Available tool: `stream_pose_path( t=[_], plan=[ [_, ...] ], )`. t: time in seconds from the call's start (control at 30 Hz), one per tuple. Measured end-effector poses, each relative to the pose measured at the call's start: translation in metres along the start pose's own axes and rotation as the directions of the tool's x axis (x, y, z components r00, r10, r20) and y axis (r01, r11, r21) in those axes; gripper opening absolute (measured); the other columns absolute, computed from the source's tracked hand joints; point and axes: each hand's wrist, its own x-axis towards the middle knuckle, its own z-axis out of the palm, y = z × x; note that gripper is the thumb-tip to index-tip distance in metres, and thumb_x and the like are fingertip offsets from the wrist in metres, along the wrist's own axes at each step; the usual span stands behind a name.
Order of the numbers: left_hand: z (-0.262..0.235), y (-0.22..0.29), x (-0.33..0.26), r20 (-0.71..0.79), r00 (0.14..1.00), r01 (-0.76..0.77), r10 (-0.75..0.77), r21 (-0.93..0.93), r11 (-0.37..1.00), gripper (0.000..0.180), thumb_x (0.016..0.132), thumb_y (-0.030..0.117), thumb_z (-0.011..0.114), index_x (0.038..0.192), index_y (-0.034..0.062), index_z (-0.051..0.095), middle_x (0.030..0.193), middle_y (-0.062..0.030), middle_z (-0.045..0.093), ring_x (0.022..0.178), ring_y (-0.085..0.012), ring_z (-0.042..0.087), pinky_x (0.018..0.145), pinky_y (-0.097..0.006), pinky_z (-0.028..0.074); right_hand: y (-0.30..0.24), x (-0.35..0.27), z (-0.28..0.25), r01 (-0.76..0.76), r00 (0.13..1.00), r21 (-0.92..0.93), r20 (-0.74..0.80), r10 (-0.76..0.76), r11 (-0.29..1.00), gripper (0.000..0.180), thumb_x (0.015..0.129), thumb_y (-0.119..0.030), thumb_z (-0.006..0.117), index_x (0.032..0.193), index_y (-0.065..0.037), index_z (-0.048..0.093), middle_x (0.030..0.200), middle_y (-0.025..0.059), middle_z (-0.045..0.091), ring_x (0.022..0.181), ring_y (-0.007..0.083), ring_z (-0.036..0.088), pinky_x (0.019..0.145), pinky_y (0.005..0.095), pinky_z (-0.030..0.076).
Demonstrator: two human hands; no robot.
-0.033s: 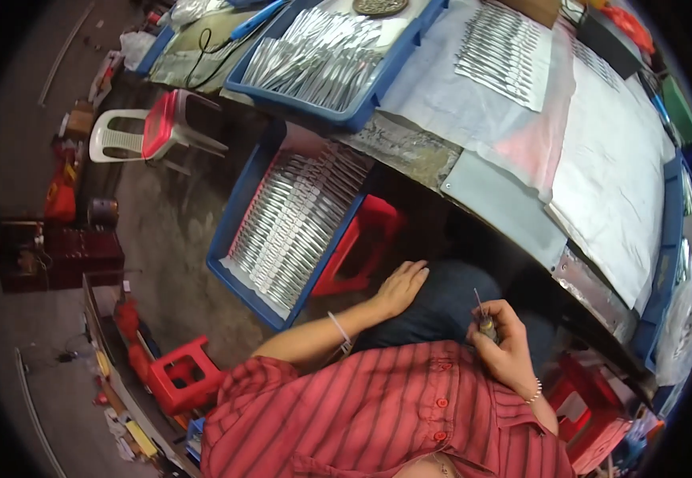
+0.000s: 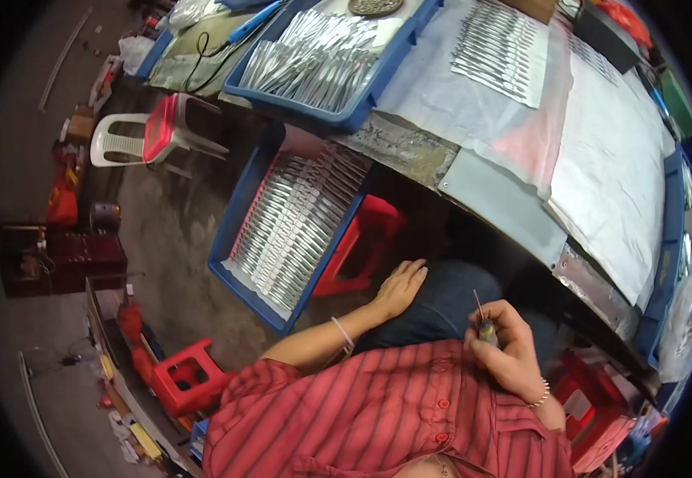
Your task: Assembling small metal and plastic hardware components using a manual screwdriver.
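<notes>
My left hand (image 2: 400,288) lies on my thigh in dark jeans, its fingers stretched out and holding nothing. Close to my chest, on the right, my right hand (image 2: 509,344) is wrapped round a small tool (image 2: 487,331) with a short yellowish handle. Its thin, reddish shaft points upward; whether it is a screwdriver or an awl I cannot tell. Beyond my left hand, a blue tray (image 2: 244,296) holds close rows of slender, shiny metal pieces (image 2: 294,223). A red stool (image 2: 358,247) shows under and beside that tray.
The workbench (image 2: 505,199) curves across the front and right. On it are a second blue tray (image 2: 351,121) of loose metal pieces and a sheet with a row of pieces (image 2: 501,52). A white-and-red chair (image 2: 159,127) and red stools (image 2: 191,376) stand on the floor.
The view has shifted very slightly. My right hand has turned a little with the tool still in it; my left hand remains on my thigh.
</notes>
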Motion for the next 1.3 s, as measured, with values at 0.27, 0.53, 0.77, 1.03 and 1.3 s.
stream_pose_path(
  t=[0.27, 0.53, 0.77, 1.03, 1.3],
  plan=[
    [0.004, -0.007, 0.016, 0.067, 0.987, -0.149, 0.143, 0.096, 0.984, 0.042, 0.099, 0.029, 0.035, 0.127, -0.0001, 0.048, 0.124, -0.0200, 0.051, 0.113, -0.0339, 0.051, 0.095, -0.039, 0.041, -0.154, -0.011, 0.065, -0.170, 0.716, 0.391, 0.679, -0.159, 0.905, 0.030, 0.089, -0.013, 0.054, 0.114, 0.001, 0.047, 0.088, 0.0067, 0.052, 0.082, 0.0091, 0.048, 0.073, 0.0250, 0.042],
    [0.010, 0.015, 0.032, 0.175, 0.960, 0.277, -0.217, -0.507, 0.816, 0.053, 0.093, 0.038, 0.054, 0.118, -0.0083, 0.058, 0.112, -0.0275, 0.061, 0.117, -0.0389, 0.054, 0.104, -0.032, 0.037, -0.155, -0.002, 0.091, -0.223, 0.604, 0.486, 0.749, -0.272, 0.845, 0.023, 0.083, -0.012, 0.050, 0.097, 0.006, 0.053, 0.079, 0.0071, 0.056, 0.074, 0.0133, 0.053, 0.065, 0.0269, 0.044],
    [0.002, 0.056, 0.026, 0.291, 0.932, 0.350, -0.217, -0.558, 0.753, 0.046, 0.097, 0.034, 0.045, 0.124, -0.0024, 0.051, 0.120, -0.0211, 0.056, 0.117, -0.0329, 0.052, 0.101, -0.034, 0.038, -0.115, 0.032, 0.139, 0.272, 0.573, 0.264, 0.728, -0.376, 0.925, 0.031, 0.083, -0.020, 0.061, 0.108, -0.004, 0.050, 0.080, 0.0132, 0.061, 0.082, 0.0236, 0.062, 0.073, 0.0379, 0.048],
    [-0.034, 0.074, -0.025, 0.162, 0.959, 0.277, -0.233, -0.705, 0.652, 0.040, 0.101, 0.029, 0.034, 0.131, 0.0044, 0.043, 0.128, -0.0138, 0.050, 0.117, -0.0260, 0.050, 0.099, -0.036, 0.039, 0.025, 0.111, 0.035, 0.574, 0.802, -0.515, 0.194, -0.565, 0.637, 0.019, 0.081, -0.016, 0.059, 0.096, -0.006, 0.052, 0.079, 0.0157, 0.060, 0.068, 0.0368, 0.061, 0.059, 0.0452, 0.049],
    [-0.046, 0.129, 0.001, 0.211, 0.966, 0.211, -0.150, -0.977, -0.016, 0.059, 0.099, 0.051, 0.028, 0.141, 0.0093, 0.032, 0.140, -0.0088, 0.040, 0.129, -0.0229, 0.040, 0.108, -0.039, 0.032, 0.068, 0.172, 0.026, 0.516, 0.627, -0.741, -0.016, -0.778, 0.431, 0.022, 0.085, -0.014, 0.057, 0.106, -0.010, 0.052, 0.079, 0.0111, 0.056, 0.065, 0.0293, 0.062, 0.055, 0.0419, 0.050]
  ],
)
